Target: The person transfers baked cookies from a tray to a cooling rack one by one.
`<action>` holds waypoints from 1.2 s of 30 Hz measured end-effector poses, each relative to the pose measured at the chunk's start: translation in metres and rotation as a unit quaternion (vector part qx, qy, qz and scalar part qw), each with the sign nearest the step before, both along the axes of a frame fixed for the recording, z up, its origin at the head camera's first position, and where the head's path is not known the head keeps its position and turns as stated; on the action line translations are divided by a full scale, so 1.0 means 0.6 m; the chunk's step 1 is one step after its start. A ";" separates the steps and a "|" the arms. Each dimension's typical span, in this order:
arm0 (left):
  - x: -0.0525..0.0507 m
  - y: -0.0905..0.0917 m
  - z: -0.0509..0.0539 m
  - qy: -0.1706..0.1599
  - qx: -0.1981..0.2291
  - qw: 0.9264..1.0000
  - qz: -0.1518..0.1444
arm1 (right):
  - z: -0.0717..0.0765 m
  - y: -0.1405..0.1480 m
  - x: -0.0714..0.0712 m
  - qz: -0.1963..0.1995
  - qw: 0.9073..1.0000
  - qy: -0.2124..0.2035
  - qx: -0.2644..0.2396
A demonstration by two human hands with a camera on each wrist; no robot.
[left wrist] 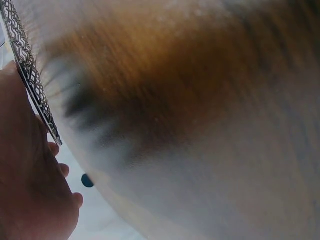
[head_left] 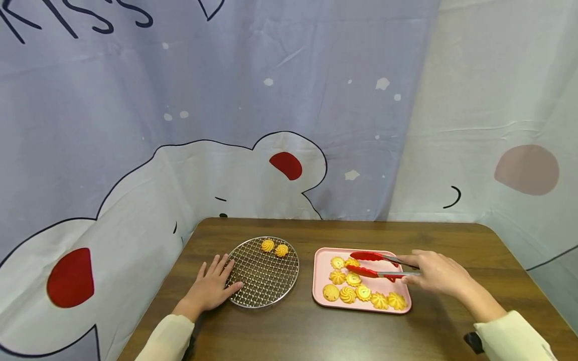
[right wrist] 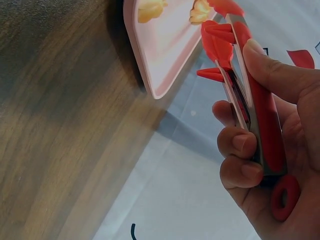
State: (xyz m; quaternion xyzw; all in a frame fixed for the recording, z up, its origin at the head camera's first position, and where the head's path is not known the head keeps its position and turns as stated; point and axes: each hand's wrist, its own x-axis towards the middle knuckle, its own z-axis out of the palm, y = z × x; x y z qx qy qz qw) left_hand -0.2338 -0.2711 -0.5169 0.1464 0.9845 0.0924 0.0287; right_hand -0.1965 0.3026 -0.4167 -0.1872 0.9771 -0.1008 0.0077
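Observation:
My right hand (head_left: 435,273) grips red-tipped metal tongs (head_left: 368,272), thumb on one arm and fingers curled round the other in the right wrist view. The tongs' parted tips hang over the upper part of a pink tray (head_left: 318,281) holding several yellow cookies (head_left: 347,295). Whether the tips touch a cookie, I cannot tell. On the left, my left hand (head_left: 209,288) lies with spread fingers at the left edge of a round wire rack (head_left: 266,276). Two swirled cookies (head_left: 274,248) sit near the rack's back edge. The left wrist view shows the hand (left wrist: 30,165) against the rack's rim (left wrist: 37,90).
Rack and tray stand side by side on a brown wooden table (head_left: 298,336), with a strip of tabletop between them. Behind the table hangs a printed curtain (head_left: 226,100). Cloth also hangs along both sides.

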 end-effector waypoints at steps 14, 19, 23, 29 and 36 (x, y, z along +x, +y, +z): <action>-0.004 -0.004 -0.014 0.018 0.010 1.000 -0.004 | 0.004 -0.004 -0.012 0.006 1.000 0.001 0.008; -0.003 -0.004 -0.013 0.017 0.010 1.000 -0.003 | 0.007 -0.007 -0.017 0.007 1.000 -0.008 0.011; -0.003 -0.004 -0.014 0.018 0.005 1.000 -0.005 | 0.007 -0.008 -0.020 0.003 1.000 -0.016 0.017; -0.003 -0.004 -0.014 0.017 0.001 1.000 -0.005 | 0.004 -0.005 -0.026 0.002 0.999 -0.029 0.017; -0.005 -0.004 -0.014 0.016 0.001 1.000 -0.005 | -0.002 0.000 -0.032 0.000 0.999 -0.045 0.007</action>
